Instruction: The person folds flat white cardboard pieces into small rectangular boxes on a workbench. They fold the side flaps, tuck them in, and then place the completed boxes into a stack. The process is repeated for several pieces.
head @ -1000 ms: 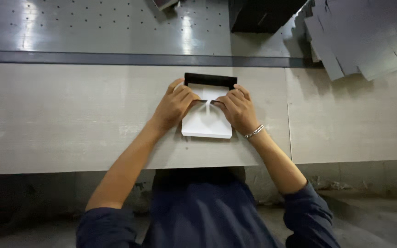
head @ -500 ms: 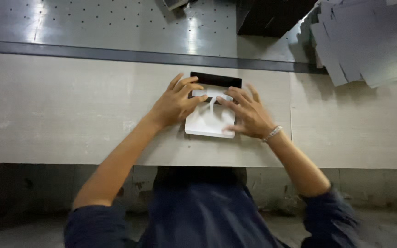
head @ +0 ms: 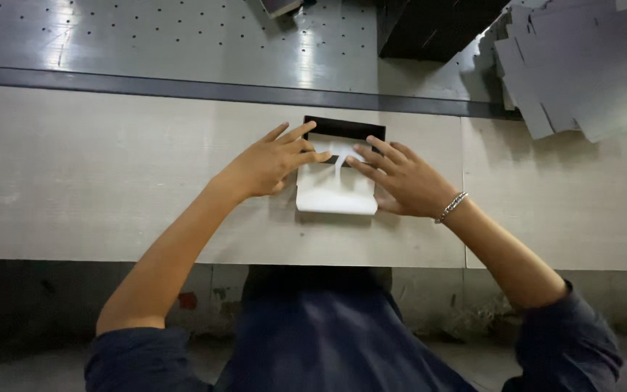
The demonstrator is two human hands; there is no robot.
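A small flat piece of white card [head: 334, 194] with a black far edge [head: 344, 128] lies on the pale worktable [head: 110, 181]. My left hand [head: 266, 163] rests on its left side with the fingers spread and the fingertips pressing its upper middle. My right hand [head: 400, 180], with a bracelet at the wrist, lies on its right side, fingers spread and pointing inward. The fingertips of both hands nearly meet over a raised white fold at the card's centre. Neither hand grips anything.
A grey perforated metal surface [head: 146, 36] runs beyond the table, behind a dark strip [head: 146, 86]. A fanned stack of grey flat cards [head: 582, 65] lies at the far right, with a dark box [head: 437, 29] beside it. The table's near edge drops to a dark floor.
Both hands have spread flatter and slid slightly outward over the card. The view has shifted a little, so the card sits lower in the frame.
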